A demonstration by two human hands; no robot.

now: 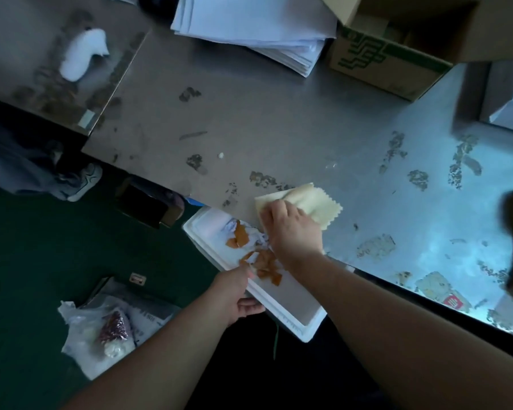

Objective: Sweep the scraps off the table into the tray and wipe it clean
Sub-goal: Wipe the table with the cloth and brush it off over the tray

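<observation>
Here, at the near edge of the steel worktop (pixel 279 128), the right hand (pixel 290 229) holds a pale yellow cloth (pixel 317 202) under curled fingers, while the left hand (pixel 234 294) grips the rim of a white foam tray (pixel 293 318) held just below that edge, orange and white scraps (pixel 264 261) lying inside it.

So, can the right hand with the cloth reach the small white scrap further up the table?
Probably yes: the right hand holds the yellow cloth on the table, and only stained tabletop lies before the white scrap.
</observation>
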